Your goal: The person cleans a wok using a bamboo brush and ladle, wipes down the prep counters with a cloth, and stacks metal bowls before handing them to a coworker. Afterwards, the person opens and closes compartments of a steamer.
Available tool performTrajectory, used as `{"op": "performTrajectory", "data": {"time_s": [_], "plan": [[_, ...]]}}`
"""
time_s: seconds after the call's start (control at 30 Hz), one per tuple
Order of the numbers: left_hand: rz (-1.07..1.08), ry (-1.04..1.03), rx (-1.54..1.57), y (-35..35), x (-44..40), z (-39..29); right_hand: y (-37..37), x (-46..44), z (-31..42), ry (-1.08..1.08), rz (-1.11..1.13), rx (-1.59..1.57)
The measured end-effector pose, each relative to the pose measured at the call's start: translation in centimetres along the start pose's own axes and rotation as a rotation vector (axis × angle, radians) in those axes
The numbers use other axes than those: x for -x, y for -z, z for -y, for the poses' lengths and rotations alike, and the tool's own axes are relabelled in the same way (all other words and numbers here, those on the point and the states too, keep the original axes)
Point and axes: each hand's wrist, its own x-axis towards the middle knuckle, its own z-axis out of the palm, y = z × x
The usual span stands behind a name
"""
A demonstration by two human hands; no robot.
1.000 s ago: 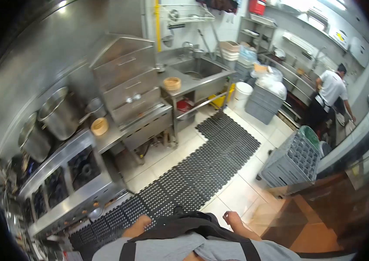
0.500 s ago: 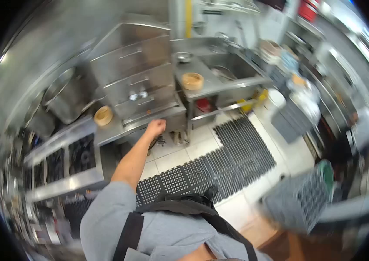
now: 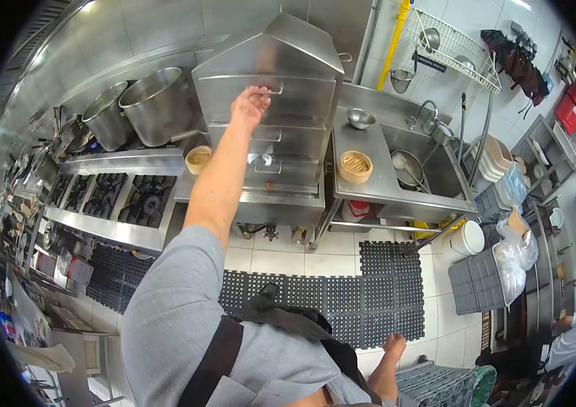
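Note:
My left hand [image 3: 253, 105] is stretched out in front of a tall stainless steel steamer cabinet [image 3: 295, 71] with stacked drawers. Its fingers are apart and hold nothing. They are beside the bar handle [image 3: 274, 89] of an upper drawer; whether they touch it I cannot tell. Below is another drawer handle [image 3: 271, 136]. At the lower right, my right hand [image 3: 394, 344] hangs low by my side over the floor, fingers curled in and nothing visible in them. A bamboo steamer basket [image 3: 198, 159] rests left of the cabinet, and a second bamboo basket [image 3: 354, 167] is on the counter to its right.
Large steel pots [image 3: 156, 105] stand on the range at left, beside burners [image 3: 149, 197]. A sink [image 3: 430, 152] and a metal bowl [image 3: 360, 119] are at right. Grey crates [image 3: 481, 288] and a white bucket [image 3: 468, 239] stand beyond. Black mats [image 3: 342, 292] cover the floor. Another person [image 3: 566, 342] is at far right.
My left hand has risen from low before the cabinet to an upper drawer, its fingers opening from a fist. My right hand has come into view. The camera view has shifted and sharpened.

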Motion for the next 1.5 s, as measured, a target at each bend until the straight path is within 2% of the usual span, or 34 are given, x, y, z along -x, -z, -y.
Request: {"op": "performTrajectory", "data": {"time_s": [0.07, 0.1, 0.17, 0.2, 0.23, 0.33, 0.53, 0.6, 0.63, 0.67, 0.7, 0.77, 0.83, 0.9, 0.93, 1.0, 1.07, 1.1, 1.17, 1.23, 1.3, 1.33, 1.4, 1.43, 1.5], "plan": [[-0.042, -0.022, 0.089, 0.2, -0.1, 1.0, -2.6, -2.1, -2.5, 0.109, -0.030, 0.281], [-0.047, -0.022, 0.113, 0.4, -0.2, 1.2, -5.3, -3.8, -7.9, 0.126, -0.110, 0.226], [-0.037, -0.036, 0.140, 0.6, 1.0, 1.4, -7.2, 1.6, -2.0, 0.425, 0.180, 0.866], [-0.026, -0.048, 0.148, 0.7, 2.0, 1.3, -9.9, 3.2, -1.7, 0.051, 0.264, 0.510], [-0.039, -0.057, 0.151, 0.5, 3.6, 1.1, -11.4, 4.7, -1.2, 0.017, 0.287, 0.469], [-0.027, -0.102, 0.042, -0.4, 7.4, 0.5, -13.5, 7.0, 2.1, 0.178, 0.319, 0.519], [0.001, -0.133, 0.045, -0.5, 9.7, 0.7, -11.7, 2.9, 6.2, 0.284, 0.229, 0.533], [-0.012, -0.136, 0.029, -0.5, 9.6, 0.8, -10.0, -0.1, 6.0, 0.366, 0.256, 0.755], [-0.022, -0.145, 0.016, -0.5, 9.5, 0.8, -8.5, 1.2, 9.8, 0.118, 0.258, 0.525], [-0.024, -0.138, 0.009, -0.6, 9.4, 0.8, -9.5, -1.0, 7.4, 0.125, 0.190, 0.486], [-0.048, -0.191, -0.131, -0.6, 9.3, 0.8, -8.8, -2.8, 4.8, 0.089, 0.163, 0.452], [-0.094, -0.298, -0.384, -0.5, 9.0, 1.0, -8.7, -2.8, 5.4, 0.132, 0.136, 0.477], [-0.100, -0.263, -0.402, 0.2, 6.8, 0.8, -8.7, -2.0, 5.0, 0.174, 0.112, 0.508], [-0.109, -0.235, -0.409, 0.6, 4.7, 0.5, -9.6, -2.2, 4.1, 0.556, 0.339, 1.071], [-0.102, -0.208, -0.458, 0.6, 3.7, 0.3, -9.6, -1.5, 4.8, 0.557, 0.342, 1.079], [-0.095, -0.191, -0.497, 0.6, 2.2, -0.2, -10.2, 1.9, 7.8, 0.234, 0.414, 0.728], [-0.152, -0.108, -0.757, 0.7, 1.3, -0.3, -10.3, 3.8, 8.3, 0.296, 0.420, 0.701], [-0.145, -0.112, -0.753, 1.0, 1.3, -0.1, -10.3, 4.2, 8.2, 0.349, 0.431, 0.672], [-0.168, 0.048, -0.837, 2.1, 1.9, 0.5, -10.2, 4.2, 7.0, 0.338, 0.409, 0.644], [-0.324, -0.015, -0.959, 5.0, 3.3, 3.0, -9.3, 4.3, 6.0, 0.324, 0.382, 0.615], [-0.375, -0.019, -1.487, 11.1, 2.1, 6.8, -8.2, 4.6, 5.3, 0.244, 0.289, 0.534], [-0.365, -0.020, -1.487, 10.7, 2.7, 7.6, -7.8, 4.9, 4.7, 0.240, 0.282, 0.530], [-0.442, 0.115, -0.648, 9.8, 4.1, 9.8, -6.6, 5.3, 2.9, 0.138, 0.218, 0.526], [-0.444, 0.117, -0.642, 9.8, 3.7, 10.2, -6.0, 5.4, 2.2, 0.093, 0.187, 0.526], [-0.289, 0.153, -0.057, 10.6, 2.3, 10.8, -4.8, 5.8, 1.1, 0.100, 0.166, 0.552]]}}
